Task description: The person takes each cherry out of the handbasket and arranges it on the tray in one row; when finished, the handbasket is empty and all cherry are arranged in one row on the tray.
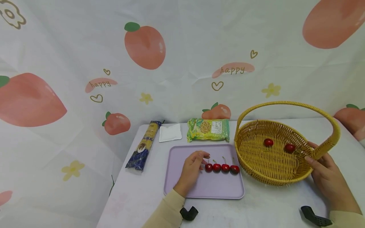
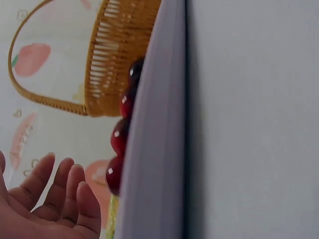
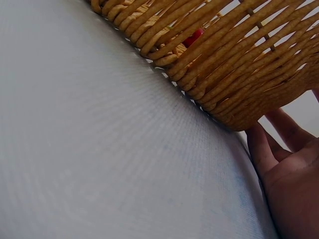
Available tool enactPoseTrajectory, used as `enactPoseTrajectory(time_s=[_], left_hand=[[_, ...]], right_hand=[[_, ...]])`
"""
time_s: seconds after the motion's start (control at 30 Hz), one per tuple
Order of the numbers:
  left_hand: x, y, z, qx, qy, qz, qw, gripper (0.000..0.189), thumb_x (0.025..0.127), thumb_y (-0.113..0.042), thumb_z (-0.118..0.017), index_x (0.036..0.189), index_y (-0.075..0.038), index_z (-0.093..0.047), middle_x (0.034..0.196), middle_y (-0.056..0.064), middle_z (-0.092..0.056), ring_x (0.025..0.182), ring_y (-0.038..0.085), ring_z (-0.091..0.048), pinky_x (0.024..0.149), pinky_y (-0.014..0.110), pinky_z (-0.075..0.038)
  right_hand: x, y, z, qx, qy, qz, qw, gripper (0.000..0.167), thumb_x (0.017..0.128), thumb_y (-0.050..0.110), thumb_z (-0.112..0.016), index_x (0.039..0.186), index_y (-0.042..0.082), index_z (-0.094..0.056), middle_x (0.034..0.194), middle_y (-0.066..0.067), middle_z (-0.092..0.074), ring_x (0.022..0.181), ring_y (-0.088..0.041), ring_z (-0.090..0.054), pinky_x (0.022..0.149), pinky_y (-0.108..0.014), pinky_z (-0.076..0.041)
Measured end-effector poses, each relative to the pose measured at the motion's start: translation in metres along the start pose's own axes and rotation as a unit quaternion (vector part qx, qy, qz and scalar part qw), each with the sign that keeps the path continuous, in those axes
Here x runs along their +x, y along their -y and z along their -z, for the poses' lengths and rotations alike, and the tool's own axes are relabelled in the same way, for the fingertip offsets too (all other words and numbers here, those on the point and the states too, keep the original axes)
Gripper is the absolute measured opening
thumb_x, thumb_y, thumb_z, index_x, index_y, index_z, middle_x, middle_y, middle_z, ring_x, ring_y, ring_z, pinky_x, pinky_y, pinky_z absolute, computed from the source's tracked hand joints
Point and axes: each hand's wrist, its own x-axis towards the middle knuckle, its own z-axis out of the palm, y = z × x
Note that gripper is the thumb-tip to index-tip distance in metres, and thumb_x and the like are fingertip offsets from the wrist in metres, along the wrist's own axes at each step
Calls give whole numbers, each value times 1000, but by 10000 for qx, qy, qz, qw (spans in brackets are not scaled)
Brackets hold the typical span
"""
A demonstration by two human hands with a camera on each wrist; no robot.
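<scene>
A row of several dark red cherries (image 1: 225,168) with stems lies on the lilac tray (image 1: 216,190). My left hand (image 1: 190,171) hovers over the tray just left of the row. In the left wrist view its loosely bent fingers (image 2: 64,194) hold nothing and stay apart from the nearest cherry (image 2: 114,175). At the right, a woven basket (image 1: 271,161) with a tall handle holds two cherries, a left one (image 1: 268,142) and a right one (image 1: 289,148). My right hand (image 1: 328,177) grips the basket's right rim by the handle base, thumb on the inner side.
Behind the tray lie a green and yellow packet (image 1: 208,129) and a white square packet (image 1: 170,132). A long blue and gold packet (image 1: 144,145) lies at the left. The basket stands close against the tray's right edge. A patterned cloth (image 1: 182,63) hangs behind the table.
</scene>
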Motion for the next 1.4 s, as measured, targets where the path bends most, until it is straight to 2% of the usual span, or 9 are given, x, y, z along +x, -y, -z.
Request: enactPoseTrajectory(time_s=[0.27, 0.5, 0.57, 0.73, 0.83, 0.97, 1.07, 1.2, 1.4], left_hand=[[1, -23, -22, -138, 500, -231, 9984, 38, 119, -25, -49, 123, 2, -74, 116, 14, -74, 98, 43, -67, 78, 34, -57], [10, -42, -43, -304, 1012, -356, 9938, 41, 119, -30, -46, 127, 1, -72, 120, 10, -74, 99, 21, -68, 81, 37, -58], [13, -47, -49, -312, 1138, -380, 9923, 42, 120, -31, -46, 128, 0, -72, 121, 8, -73, 99, 18, -67, 82, 39, -59], [25, -59, -64, -385, 1471, -471, 9872, 45, 120, -33, -43, 130, 2, -70, 124, 7, -72, 105, 28, -68, 83, 36, -60], [34, -64, -74, -477, 1677, -507, 9834, 48, 121, -35, -39, 133, 1, -69, 125, 7, -72, 106, 28, -69, 83, 34, -60], [47, -70, -87, -551, 2004, -419, 9773, 55, 121, -41, -34, 138, 0, -67, 127, 5, -72, 107, 18, -70, 86, 33, -60], [57, -72, -96, -538, 2212, -284, 9733, 62, 120, -48, -30, 143, -2, -65, 129, -1, -71, 111, 17, -71, 88, 35, -61], [69, -74, -108, -519, 2303, -115, 9717, 68, 119, -55, -28, 146, -5, -64, 127, -7, -71, 113, 18, -72, 87, 36, -62], [86, -72, -127, -462, 2317, 212, 9715, 63, 118, -55, -34, 148, -7, -63, 127, -7, -71, 109, 12, -71, 82, 32, -61]], right_hand=[[-2, -1, 3, -93, -50, -47, 9999, 63, 115, 0, -46, 173, 22, -34, 172, 2, -24, 151, -7, -27, 118, -14, -19], [-2, -1, 2, -124, -42, -100, 9999, 63, 115, 0, -46, 173, 23, -33, 172, 3, -23, 153, -8, -25, 119, -15, -16], [-2, -1, 2, -148, -21, -97, 9998, 63, 115, 1, -46, 173, 22, -33, 172, 3, -23, 152, -7, -25, 119, -14, -16], [-1, 0, 1, -114, -28, -63, 9999, 63, 115, 0, -46, 173, 21, -34, 171, 2, -24, 152, -7, -26, 119, -15, -18], [-1, 0, 2, -77, -39, -63, 9999, 63, 115, 0, -46, 173, 21, -34, 171, 2, -23, 152, -8, -26, 119, -15, -18], [-1, -1, 2, -42, -52, -68, 10000, 63, 115, 0, -45, 173, 21, -33, 171, 2, -23, 152, -7, -25, 118, -14, -18], [-2, -1, 2, -8, -27, -43, 10000, 63, 115, -1, -44, 173, 21, -33, 171, 1, -23, 153, -8, -24, 119, -15, -17], [-2, 0, 1, -12, -6, -62, 10000, 63, 115, 0, -44, 173, 21, -33, 172, 1, -22, 154, -8, -23, 120, -16, -14], [0, 0, 1, -29, 6, -222, 9997, 63, 116, 2, -45, 173, 23, -32, 172, 3, -21, 153, -7, -23, 120, -16, -12]])
